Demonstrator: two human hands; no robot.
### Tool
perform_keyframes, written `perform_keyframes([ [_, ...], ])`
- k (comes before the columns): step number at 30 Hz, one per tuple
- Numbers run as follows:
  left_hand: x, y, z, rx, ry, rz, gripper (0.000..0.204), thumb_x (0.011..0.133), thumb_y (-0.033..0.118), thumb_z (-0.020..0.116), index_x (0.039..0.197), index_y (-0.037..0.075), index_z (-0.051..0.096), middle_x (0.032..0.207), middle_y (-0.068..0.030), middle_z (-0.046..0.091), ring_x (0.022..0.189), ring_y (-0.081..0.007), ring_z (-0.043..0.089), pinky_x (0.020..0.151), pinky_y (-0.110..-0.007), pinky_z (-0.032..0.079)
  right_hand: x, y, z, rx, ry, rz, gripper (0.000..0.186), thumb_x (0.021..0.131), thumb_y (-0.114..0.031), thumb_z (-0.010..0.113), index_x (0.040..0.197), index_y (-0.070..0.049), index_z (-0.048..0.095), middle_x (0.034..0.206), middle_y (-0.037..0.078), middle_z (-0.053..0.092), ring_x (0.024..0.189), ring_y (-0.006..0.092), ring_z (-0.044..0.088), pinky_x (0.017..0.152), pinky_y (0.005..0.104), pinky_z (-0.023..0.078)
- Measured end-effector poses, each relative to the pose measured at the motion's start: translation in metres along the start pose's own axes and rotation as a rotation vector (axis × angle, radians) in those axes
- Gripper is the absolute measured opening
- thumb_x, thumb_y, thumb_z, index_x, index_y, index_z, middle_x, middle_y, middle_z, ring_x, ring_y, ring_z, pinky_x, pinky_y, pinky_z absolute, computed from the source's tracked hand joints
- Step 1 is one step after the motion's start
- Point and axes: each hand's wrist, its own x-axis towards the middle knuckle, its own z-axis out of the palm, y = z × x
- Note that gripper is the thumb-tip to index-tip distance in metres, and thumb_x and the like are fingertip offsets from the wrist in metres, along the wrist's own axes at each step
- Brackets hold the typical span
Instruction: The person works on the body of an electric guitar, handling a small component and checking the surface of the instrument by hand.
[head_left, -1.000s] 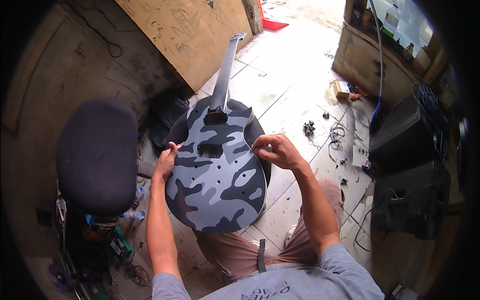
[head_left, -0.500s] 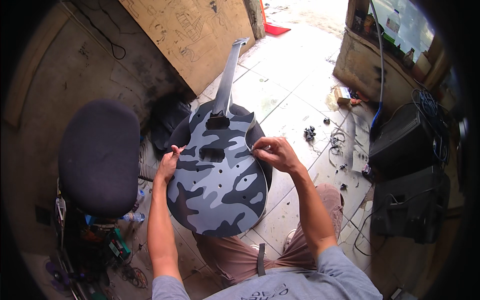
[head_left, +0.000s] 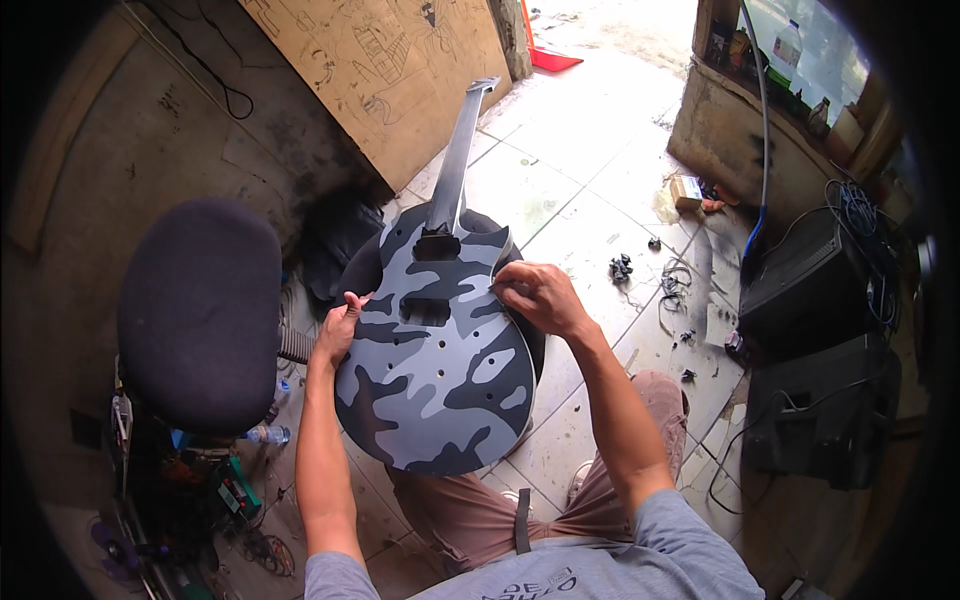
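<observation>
While the left hand [head_left: 336,330] rests thumb-up against the guitar body [head_left: 425,395], its grip is unclear. Right hand [head_left: 540,297] arches at opposite edge, fingers pinched together, contents indiscernible.

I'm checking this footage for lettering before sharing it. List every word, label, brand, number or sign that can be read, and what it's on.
Grey shirt: dark printing on the front, partly cut off; not transcribed here.
Wooden board: dark line drawings; any writing is too small to read.
Clear bottle by the window: any label text is too small.
Camouflage guitar body: no lettering visible.
</observation>
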Motion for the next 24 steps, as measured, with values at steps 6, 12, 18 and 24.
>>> perform_keyframes([
  [6,-0.005,0.005,0.002,0.039,0.031,0.002,0.113,0.091,0.089,0.036,0.147,-0.006,0.057,0.137,-0.0159,0.067,0.126,-0.0196,0.060,0.111,-0.032,0.045,-0.010,0.005,-0.007,0.125,-0.107,0.106,0.016,0.091,-0.021,0.071,0.101,-0.010,0.077,0.094,0.011,0.079,0.085,0.0289,0.075,0.079,0.0397,0.058],
  [12,0.000,-0.012,-0.007,0.007,0.018,0.019,0.112,0.091,0.090,0.037,0.147,-0.005,0.058,0.135,-0.0148,0.068,0.124,-0.0184,0.061,0.110,-0.032,0.045,-0.004,-0.003,-0.002,0.004,-0.034,-0.052,0.016,0.091,-0.021,0.071,0.101,-0.009,0.077,0.093,0.011,0.078,0.084,0.0293,0.075,0.078,0.0396,0.058],
  [18,0.000,-0.001,0.000,0.039,0.033,0.022,0.114,0.090,0.091,0.037,0.146,-0.007,0.058,0.139,-0.0164,0.066,0.127,-0.0203,0.060,0.111,-0.032,0.045,0.006,0.005,0.008,-0.052,0.101,-0.036,0.015,0.090,-0.020,0.071,0.099,-0.009,0.077,0.092,0.009,0.078,0.084,0.0283,0.076,0.078,0.0386,0.059],
  [24,-0.007,0.002,-0.004,0.020,0.020,-0.007,0.119,0.088,0.093,0.037,0.146,-0.009,0.057,0.141,-0.0177,0.065,0.130,-0.0213,0.059,0.112,-0.033,0.044,-0.003,0.002,0.012,0.004,0.096,-0.062,0.013,0.090,-0.020,0.072,0.096,-0.010,0.077,0.090,0.008,0.077,0.082,0.0280,0.075,0.074,0.0399,0.059],
])
